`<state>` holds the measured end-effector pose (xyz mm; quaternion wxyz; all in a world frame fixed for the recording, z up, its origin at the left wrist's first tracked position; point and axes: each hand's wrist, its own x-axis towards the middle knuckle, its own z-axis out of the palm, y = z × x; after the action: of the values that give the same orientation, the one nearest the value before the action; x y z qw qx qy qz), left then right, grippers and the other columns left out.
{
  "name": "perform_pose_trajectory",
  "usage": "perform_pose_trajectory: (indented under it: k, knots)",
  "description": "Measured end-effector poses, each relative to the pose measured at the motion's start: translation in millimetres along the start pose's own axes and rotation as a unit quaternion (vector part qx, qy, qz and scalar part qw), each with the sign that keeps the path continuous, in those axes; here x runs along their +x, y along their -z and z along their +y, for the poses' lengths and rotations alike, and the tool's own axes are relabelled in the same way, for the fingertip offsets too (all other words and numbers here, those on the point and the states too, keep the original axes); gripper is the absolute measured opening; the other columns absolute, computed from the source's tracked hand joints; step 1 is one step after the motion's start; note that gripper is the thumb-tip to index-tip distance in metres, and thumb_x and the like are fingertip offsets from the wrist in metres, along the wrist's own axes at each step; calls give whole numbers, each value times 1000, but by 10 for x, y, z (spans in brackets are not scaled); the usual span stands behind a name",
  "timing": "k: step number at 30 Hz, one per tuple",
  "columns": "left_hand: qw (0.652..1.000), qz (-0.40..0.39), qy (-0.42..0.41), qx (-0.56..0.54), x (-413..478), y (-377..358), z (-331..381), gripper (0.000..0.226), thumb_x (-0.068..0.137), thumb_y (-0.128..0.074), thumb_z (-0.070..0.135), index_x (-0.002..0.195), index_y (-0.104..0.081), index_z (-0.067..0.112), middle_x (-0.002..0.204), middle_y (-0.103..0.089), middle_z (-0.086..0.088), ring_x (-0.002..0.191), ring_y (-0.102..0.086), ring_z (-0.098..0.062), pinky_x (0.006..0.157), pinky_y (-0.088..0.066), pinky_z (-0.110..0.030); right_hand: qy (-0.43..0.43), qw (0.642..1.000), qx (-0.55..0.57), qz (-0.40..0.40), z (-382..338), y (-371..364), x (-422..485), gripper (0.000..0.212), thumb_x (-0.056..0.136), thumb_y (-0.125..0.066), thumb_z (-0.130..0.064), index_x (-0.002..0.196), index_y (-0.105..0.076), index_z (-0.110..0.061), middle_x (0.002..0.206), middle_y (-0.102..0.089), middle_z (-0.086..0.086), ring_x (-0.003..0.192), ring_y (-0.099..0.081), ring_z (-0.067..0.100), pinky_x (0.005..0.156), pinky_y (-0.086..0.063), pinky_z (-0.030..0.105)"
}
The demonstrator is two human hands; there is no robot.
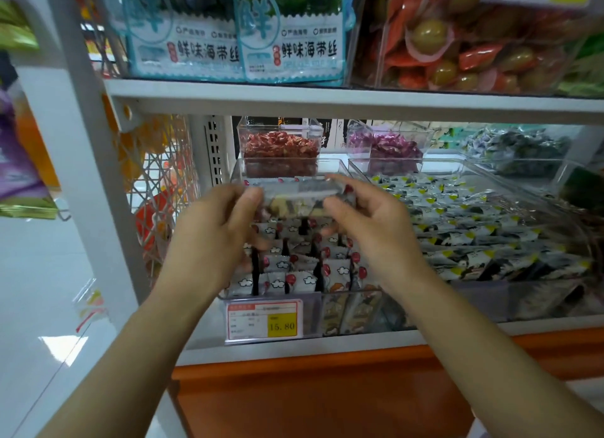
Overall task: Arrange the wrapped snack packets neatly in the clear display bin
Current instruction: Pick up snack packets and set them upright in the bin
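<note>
- Shop shelf (294, 351) carries the clear display bin (310, 307)
- Left hand (212, 222) and right hand (369, 218) clamp a packet stack (300, 197) above it
- Placing step, it seems; next, lower it squarely

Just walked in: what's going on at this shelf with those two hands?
A person is tidying a shop shelf. The left hand and right hand pinch a small bunch of wrapped packets between them, over the clear bin. Other packets already stand in rows inside the bin, behind a price tag on its front wall.
</note>
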<state>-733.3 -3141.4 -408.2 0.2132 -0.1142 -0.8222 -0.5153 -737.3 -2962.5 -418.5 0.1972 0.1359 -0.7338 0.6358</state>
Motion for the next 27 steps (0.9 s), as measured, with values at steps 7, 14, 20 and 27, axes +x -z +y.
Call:
perform_pose_trajectory:
  k: [7,14,20,27]
  knots:
    - [929,-60,-84,354,263,37,-337,57,94,-46,38,144,-32,14,152,-29,-8,141,-18,-24,114,-13,-35,14,986,-155,52,116,-200,800,26,89,-60,-8,114,-54,-5,118,-59,10,94,-65,26,85,-54,45]
    - [951,-79,-32,297,263,-48,-464,62,93,-45,41,146,-26,15,156,-19,-6,143,-12,-21,114,-13,-34,83,900,-415,-107,229,-511,1305,28,89,-59,-12,116,-55,-4,112,-59,10,98,-52,17,77,-36,20]
    - [959,-79,-33,270,242,-59,-476,61,91,-50,37,145,-30,16,156,-18,-6,142,-11,-19,113,-13,-32,62,795,-541,-268,451,-738,1346,17,93,-55,-22,102,-66,-12,106,-64,5,101,-58,23,91,-45,38]
    - [961,-73,-29,264,247,-70,-489,59,91,-50,37,144,-32,18,155,-17,-4,142,-10,-18,113,-17,-36,44,876,-438,-198,485,-696,1636,18,94,-45,-9,97,-62,-13,98,-64,6,82,-58,16,70,-45,26]
